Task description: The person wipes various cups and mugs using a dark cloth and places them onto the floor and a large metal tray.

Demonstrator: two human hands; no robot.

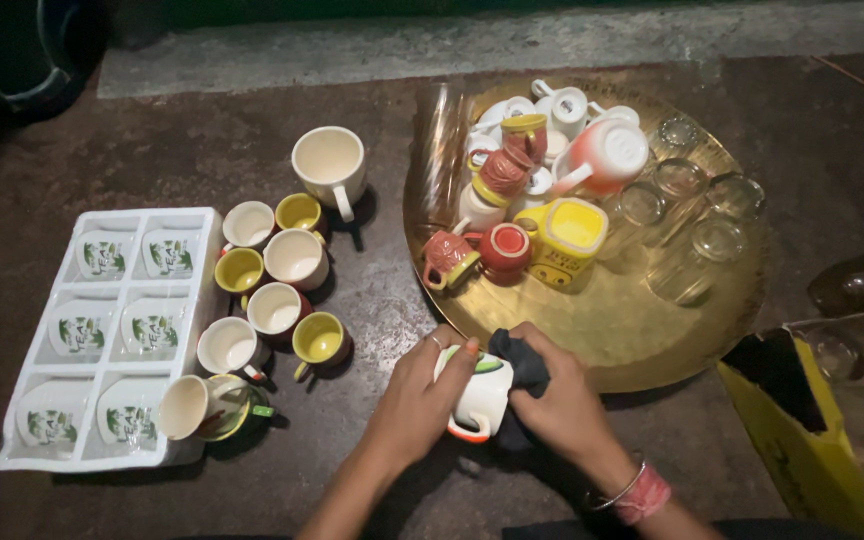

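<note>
Head view: mug [479, 398] between both hands.

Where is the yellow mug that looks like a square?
The square yellow mug sits on the round golden tray, near its middle, with a small red cup on its left and clear glasses on its right.

Dim dark floor [152, 160], pale concrete ledge [452, 45]
</note>
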